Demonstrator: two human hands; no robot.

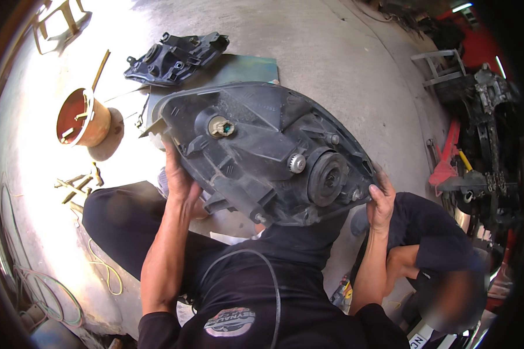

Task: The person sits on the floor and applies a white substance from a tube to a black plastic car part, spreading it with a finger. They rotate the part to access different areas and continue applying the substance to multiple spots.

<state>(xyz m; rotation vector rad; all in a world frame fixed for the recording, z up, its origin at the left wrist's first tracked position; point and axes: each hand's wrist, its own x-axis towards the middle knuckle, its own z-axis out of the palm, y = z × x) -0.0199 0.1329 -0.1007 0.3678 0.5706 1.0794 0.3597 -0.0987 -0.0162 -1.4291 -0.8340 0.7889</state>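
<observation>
Headlight housing [262, 156] is spanning left hand [179, 179] to right hand [382, 205], fingers [378, 196] clamping its edges, long axis slanting between them.

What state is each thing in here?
Headlight: held up, back toward camera.
Left hand: gripping its left end.
Right hand: gripping its right end.
Round black cover: fitted on it.
Second headlight: lying, dark back showing.
Bucket: open-topped, things inside.
Hand tools: loose on floor.
</observation>
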